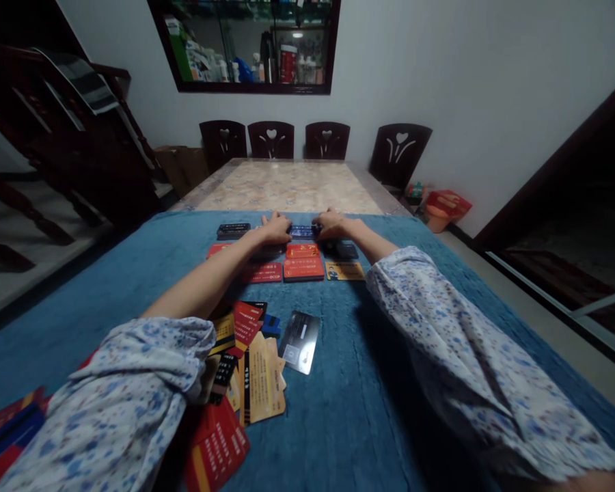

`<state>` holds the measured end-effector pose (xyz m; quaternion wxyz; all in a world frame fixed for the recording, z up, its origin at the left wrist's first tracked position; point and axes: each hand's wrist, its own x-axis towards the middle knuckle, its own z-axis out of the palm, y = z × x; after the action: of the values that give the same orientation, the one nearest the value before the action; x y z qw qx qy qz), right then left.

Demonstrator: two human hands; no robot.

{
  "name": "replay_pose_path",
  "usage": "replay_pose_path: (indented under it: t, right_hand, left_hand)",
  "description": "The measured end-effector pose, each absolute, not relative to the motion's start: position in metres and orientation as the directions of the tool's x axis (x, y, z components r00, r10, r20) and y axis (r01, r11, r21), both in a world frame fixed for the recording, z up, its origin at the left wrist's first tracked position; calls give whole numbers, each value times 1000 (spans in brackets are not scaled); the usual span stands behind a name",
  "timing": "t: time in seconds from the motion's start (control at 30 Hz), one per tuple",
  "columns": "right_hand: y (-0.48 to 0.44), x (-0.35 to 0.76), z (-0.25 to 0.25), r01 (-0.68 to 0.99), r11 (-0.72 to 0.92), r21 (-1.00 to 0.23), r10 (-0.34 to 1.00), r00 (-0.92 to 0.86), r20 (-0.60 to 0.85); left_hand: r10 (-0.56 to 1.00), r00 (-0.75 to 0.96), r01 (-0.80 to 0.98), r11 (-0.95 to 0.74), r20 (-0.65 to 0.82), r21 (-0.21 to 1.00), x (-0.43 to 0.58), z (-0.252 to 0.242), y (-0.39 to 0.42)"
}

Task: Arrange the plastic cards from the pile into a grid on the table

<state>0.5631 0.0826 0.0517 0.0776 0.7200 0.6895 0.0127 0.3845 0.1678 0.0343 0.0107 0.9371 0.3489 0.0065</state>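
Observation:
Both arms reach forward over the blue cloth. My left hand (277,229) is at the left edge of a stack of blue cards (303,233), fingers curled against it. At the stack's right edge is my right hand (332,224), its fingers bent onto it, so the stack sits between the two hands. Nearer to me lie red card stacks (303,266), another red stack (264,272), a yellow card stack (345,270) and dark cards (347,251). A black card stack (234,231) lies left of my left hand. My left forearm partly hides some cards.
Loose cards (264,379) in yellow, red and black lie spread near my left sleeve, beside a single grey card (301,342). More red and blue cards (13,430) are at the lower left. Beyond the blue cloth (348,410) are the patterned tabletop (292,183) and several dark chairs (326,140).

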Motion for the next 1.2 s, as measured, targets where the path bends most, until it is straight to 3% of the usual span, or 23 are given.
replay_pose_path:
  t: [0.3, 0.57, 0.93, 1.2]
  right_hand:
    - [76, 569, 59, 996, -25, 83, 999, 28, -33]
    - [49, 560, 65, 986, 165, 24, 971, -167, 170]
    - [0, 528, 69, 950, 310, 48, 907, -310, 285]
    - [-31, 518, 45, 889, 457, 26, 811, -428, 398]
  left_hand:
    - [628, 775, 626, -778, 73, 47, 378, 42, 161]
    - [591, 798, 585, -807, 119, 82, 366, 47, 136]
    - [551, 813, 548, -833, 186, 71, 340, 51, 97]
    - [526, 817, 526, -848, 236, 69, 316, 50, 66]
